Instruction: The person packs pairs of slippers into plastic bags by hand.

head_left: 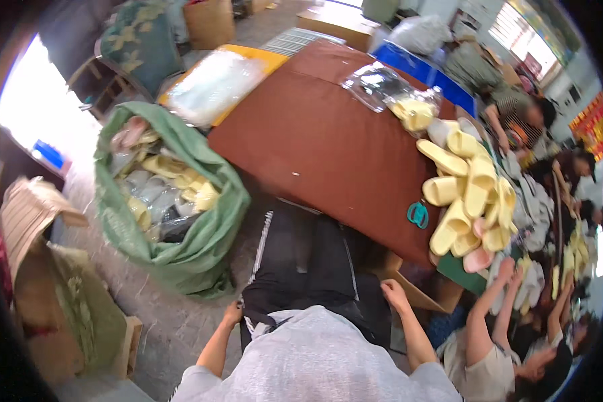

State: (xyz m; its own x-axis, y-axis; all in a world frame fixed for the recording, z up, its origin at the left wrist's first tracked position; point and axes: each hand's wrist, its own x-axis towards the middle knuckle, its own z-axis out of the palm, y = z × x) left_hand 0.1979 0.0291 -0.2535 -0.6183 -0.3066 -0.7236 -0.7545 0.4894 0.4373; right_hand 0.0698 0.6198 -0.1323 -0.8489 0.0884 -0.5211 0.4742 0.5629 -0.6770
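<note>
Head view: left fingers (pixel 234 312) and right fingers (pixel 391 291) curl loosely beside black trousers (pixel 285 258).

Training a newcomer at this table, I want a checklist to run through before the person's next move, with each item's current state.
1. Left hand free: cannot tell; it hangs low beside the hip, its grip too small to read.
2. Right hand free: cannot tell; fingers curled, nothing visible in them.
3. Yellow slippers on the brown tabletop: ok, piled at its right side.
4. Clear plastic bags on the tabletop: ok, near its far right corner.
5. Green woven sack open: ok, slippers show inside its mouth.
6. Cardboard box below the table's near right corner empty: cannot tell; its inside is mostly hidden.
</note>
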